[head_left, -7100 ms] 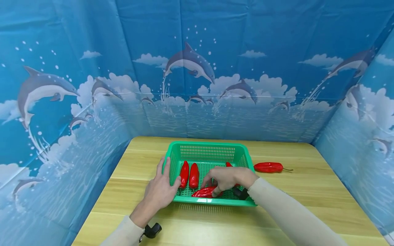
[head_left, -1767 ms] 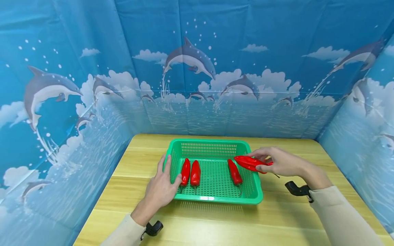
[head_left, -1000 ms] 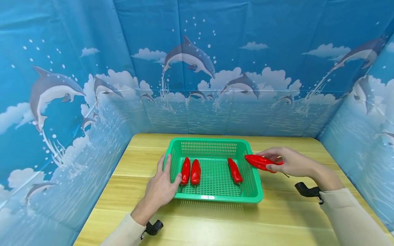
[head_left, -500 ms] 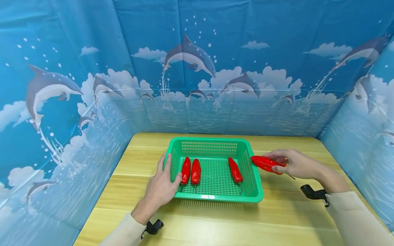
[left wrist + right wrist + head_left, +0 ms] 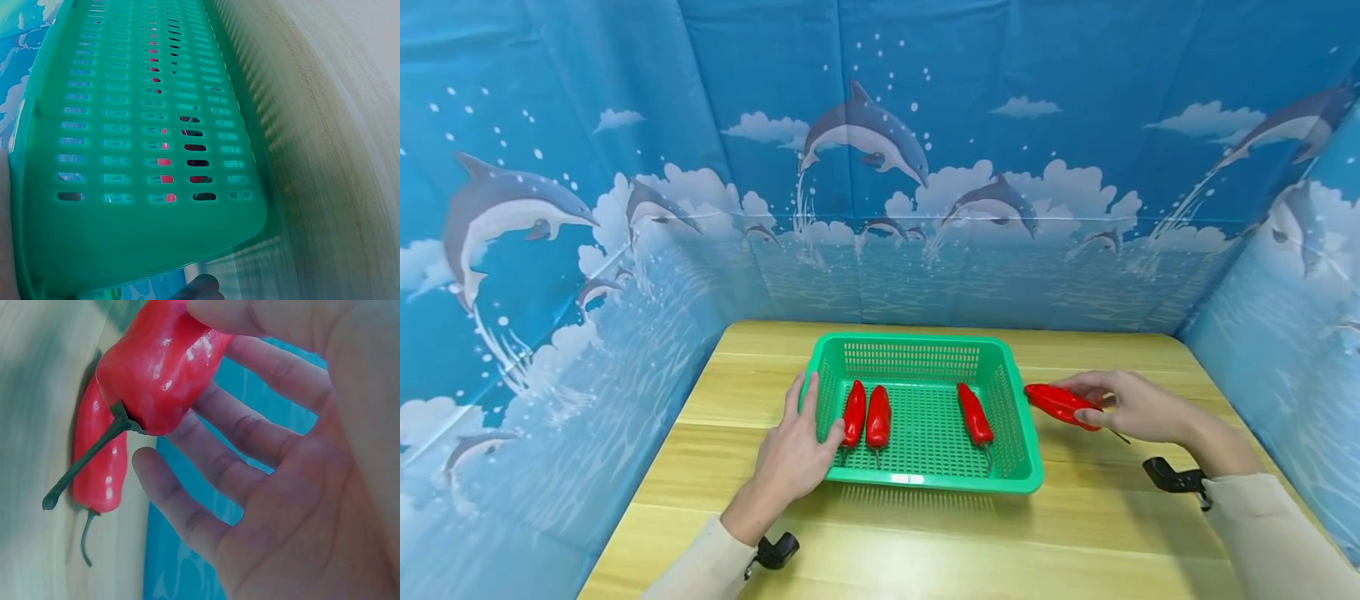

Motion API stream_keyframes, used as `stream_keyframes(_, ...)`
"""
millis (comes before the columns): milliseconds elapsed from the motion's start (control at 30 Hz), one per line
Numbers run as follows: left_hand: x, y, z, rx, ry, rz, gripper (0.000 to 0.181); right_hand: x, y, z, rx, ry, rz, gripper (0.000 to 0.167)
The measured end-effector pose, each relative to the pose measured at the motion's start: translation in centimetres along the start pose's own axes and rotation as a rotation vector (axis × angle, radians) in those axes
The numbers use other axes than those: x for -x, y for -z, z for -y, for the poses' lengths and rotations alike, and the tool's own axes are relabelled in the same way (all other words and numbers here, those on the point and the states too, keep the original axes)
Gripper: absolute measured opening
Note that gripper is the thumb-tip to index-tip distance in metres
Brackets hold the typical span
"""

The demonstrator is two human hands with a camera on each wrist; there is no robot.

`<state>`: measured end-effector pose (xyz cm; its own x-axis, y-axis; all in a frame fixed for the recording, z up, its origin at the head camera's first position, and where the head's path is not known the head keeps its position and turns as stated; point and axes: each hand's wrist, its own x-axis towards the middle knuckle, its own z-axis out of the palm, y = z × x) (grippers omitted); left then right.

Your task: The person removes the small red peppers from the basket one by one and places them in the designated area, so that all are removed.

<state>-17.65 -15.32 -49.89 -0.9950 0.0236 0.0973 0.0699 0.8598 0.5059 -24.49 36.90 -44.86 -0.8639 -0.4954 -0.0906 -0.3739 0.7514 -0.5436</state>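
Note:
My right hand (image 5: 1138, 407) pinches a glossy red chili pepper (image 5: 1060, 405) between thumb and fingers, just right of the green basket (image 5: 1033, 458). In the right wrist view, the pepper's green stem points down-left, and a second red chili pepper (image 5: 100, 450) lies on the table behind it. From the head view that second one is largely hidden. Against the basket's left side rests my left hand (image 5: 793, 454), fingers extended along the rim and thumb toward the inside. Inside the basket lie a red pepper (image 5: 854, 414), another pepper (image 5: 878, 417) beside it, and a third pepper (image 5: 975, 414) at right.
The basket has slotted walls (image 5: 115, 137) and stands on a light wooden table (image 5: 895, 550). A blue dolphin-printed curtain (image 5: 880, 275) encloses the table's back and sides. Black wrist cameras hang under both wrists, the right one (image 5: 1172, 477) over the table.
Earlier my right hand gripped a pepper inside the basket. It has since carried that pepper out over the right wall, moving right and lower toward the table. The left hand stays put.

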Motion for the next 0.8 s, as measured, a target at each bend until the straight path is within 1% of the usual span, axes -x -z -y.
stream_keyframes(200, -0.1, 0.0, 0.1, -0.002, -0.002, 0.013, 0.096, 0.2, -0.5, -1.2, -0.022, -0.026, -0.008, 0.052)
stream_keyframes(567, -0.2, 0.1, 0.1, 0.009, -0.001, 0.005, 0.096, 0.0, -1.9, -2.3, 0.023, 0.0, -0.032, 0.052)
stream_keyframes(800, -0.1, 0.0, 0.0, 0.009, 0.006, 0.011, 0.096, -0.2, -2.4, -3.1, 0.035, 0.004, -0.021, 0.051)
